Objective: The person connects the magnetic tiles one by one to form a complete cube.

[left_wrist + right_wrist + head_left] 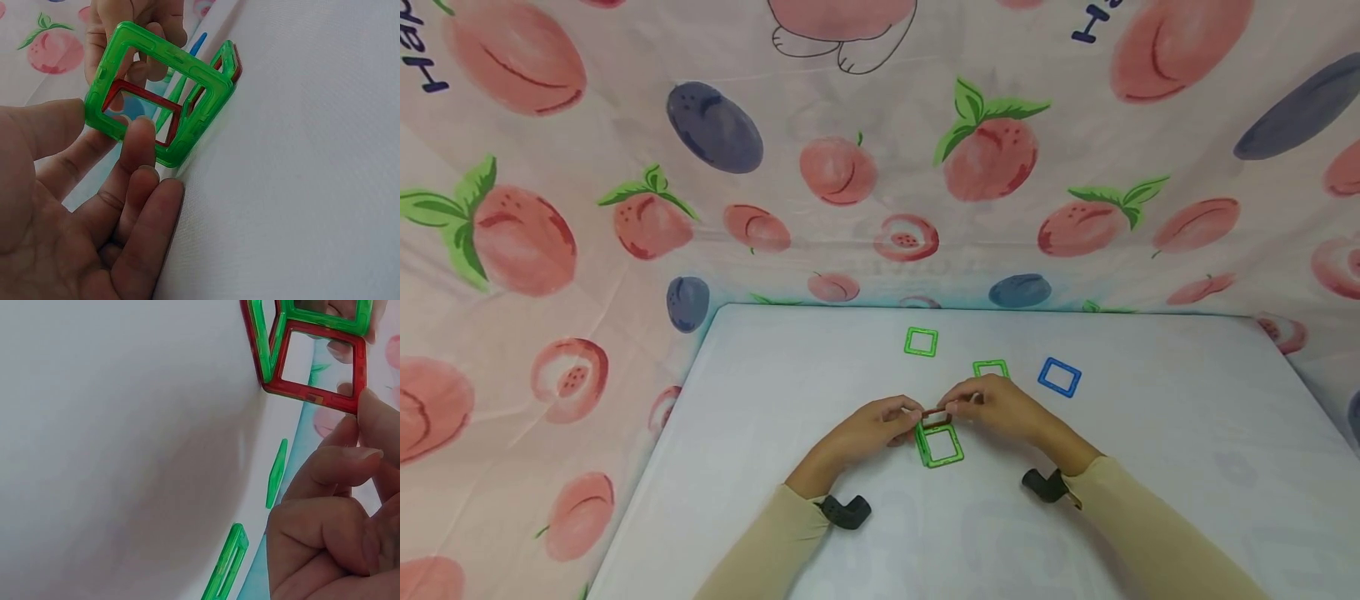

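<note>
My left hand [872, 429] pinches the edge of a green square-frame magnetic tile [172, 57] between thumb and fingers. Opposite it, my right hand [1000, 408] holds a corner of a red square-frame tile [315, 398] between thumb and index finger, the other fingers curled in. The green and red tiles meet at an upright corner. In the head view another green tile [946, 461] lies flat in front of the red one and beside the standing green one. Red edging shows under that flat tile in both wrist views.
Beyond the hands, a loose green tile [921, 329] and a blue tile [1065, 364] lie on the white table [775, 358]. A second green tile [990, 363] is partly hidden by my right hand. A fruit-print cloth [850, 100] hangs behind the table and along its left side.
</note>
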Demonstrator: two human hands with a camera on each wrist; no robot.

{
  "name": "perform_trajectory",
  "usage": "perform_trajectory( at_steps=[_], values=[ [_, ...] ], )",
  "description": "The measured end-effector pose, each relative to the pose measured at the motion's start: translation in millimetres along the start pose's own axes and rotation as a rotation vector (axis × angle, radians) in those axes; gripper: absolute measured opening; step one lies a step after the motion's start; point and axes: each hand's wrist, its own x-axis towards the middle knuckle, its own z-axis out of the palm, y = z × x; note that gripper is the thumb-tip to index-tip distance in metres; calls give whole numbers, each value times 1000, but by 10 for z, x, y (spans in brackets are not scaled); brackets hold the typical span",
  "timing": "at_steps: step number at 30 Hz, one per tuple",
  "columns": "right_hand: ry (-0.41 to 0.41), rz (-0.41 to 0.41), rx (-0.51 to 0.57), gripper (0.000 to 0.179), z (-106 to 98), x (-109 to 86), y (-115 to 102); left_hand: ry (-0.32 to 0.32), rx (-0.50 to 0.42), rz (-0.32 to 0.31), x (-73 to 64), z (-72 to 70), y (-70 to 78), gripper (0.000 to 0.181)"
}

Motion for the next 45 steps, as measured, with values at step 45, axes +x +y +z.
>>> perform_trajectory(
  at_steps=[45],
  values=[
    [65,69,107,13,73,28,75,49,6,-22,19,46,-13,30]
  ],
)
